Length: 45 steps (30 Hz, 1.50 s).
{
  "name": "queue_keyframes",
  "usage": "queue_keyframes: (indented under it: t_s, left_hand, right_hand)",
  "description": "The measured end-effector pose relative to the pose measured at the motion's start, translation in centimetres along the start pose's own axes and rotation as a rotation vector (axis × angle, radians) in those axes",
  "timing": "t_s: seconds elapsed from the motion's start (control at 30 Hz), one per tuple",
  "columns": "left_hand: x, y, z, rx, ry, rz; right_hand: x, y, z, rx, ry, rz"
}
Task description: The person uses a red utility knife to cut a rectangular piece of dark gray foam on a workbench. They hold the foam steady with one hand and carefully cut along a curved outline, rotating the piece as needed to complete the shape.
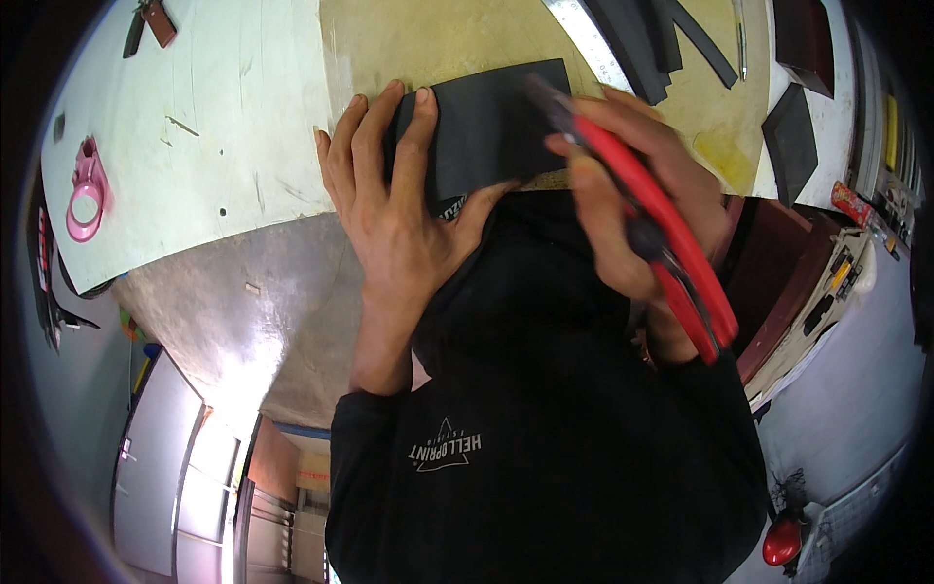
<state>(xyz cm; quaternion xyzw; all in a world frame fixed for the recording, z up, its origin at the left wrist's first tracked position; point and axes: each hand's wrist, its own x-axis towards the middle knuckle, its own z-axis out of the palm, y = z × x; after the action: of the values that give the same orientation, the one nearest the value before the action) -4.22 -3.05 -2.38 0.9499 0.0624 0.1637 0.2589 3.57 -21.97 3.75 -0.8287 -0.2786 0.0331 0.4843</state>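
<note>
The black sheet (486, 141) lies by the near edge of the bench (243, 127), well in from its left corner, over a yellowish mat (389, 49). The left hand (394, 219) spreads its fingers across the sheet's left part, thumb along the near side; I cannot tell whether that grip pinches it or only presses. The right hand's (693, 180) grip is wrapped round a long red tool, apparently a cutter knife (676, 229), its dark tip blurred over the sheet's right part.

The sheet should be light, and stiff enough to keep its shape while bending under a push in the middle. Its matt face (leather or board, hard to say) probably won't slide much under dry fingertips, though a nail might mark it. I'd hold it flat with spread fingers near the left side, clear of the tip, and lift it by opposite edges, since one corner alone could crease.
</note>
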Motion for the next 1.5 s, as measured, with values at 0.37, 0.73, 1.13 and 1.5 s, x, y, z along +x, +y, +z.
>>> queue_keyframes:
  t_s: [0.37, 0.73, 1.13, 1.5]
  left_hand:
    - [0.2, 0.3, -0.2, -0.013, -0.013, -0.011]
    - [0.5, 0.1, -1.3, -0.113, -0.076, -0.030]
    - [-0.2, -2.9, -2.5, -0.284, -0.063, -0.005]
    - [1.7, -3.9, -3.4, -0.285, -0.138, 0.052]
  right_hand:
    - [-1.6, 1.5, 1.5, 0.122, 0.004, -0.006]
    - [-1.0, 1.2, 1.8, 0.110, 0.080, 0.020]
    - [-2.9, 1.4, 3.2, 0.230, 0.196, 0.033]
    - [0.7, 2.8, 2.0, -0.022, -0.009, -0.138]
